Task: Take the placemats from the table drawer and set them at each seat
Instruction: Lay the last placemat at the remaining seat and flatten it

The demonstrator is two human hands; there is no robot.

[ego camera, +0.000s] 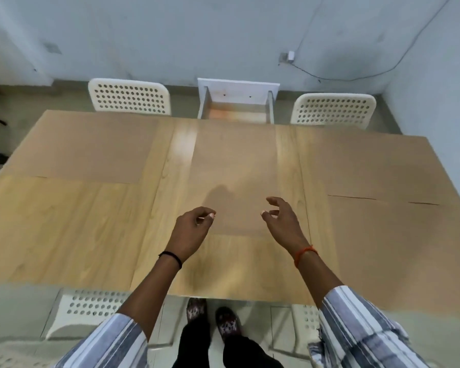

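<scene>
Several flat brown placemats lie on the light wooden table [72, 235]: one at the far left [77, 147], one in the middle [234, 168], one at the far right [356, 160] and one at the near right [398, 251]. My left hand [194, 229] and my right hand [282, 219] hover over the near edge of the middle placemat, fingers loosely curled, holding nothing. The white table drawer [237, 107] stands pulled out at the far side, and what shows of its inside is bare.
White perforated chairs stand at the far left [129, 96], far right [332, 110], near left [88, 309] and near right [303, 320]. A wall with a socket and cable [290, 57] runs behind the table. My feet are under the near edge.
</scene>
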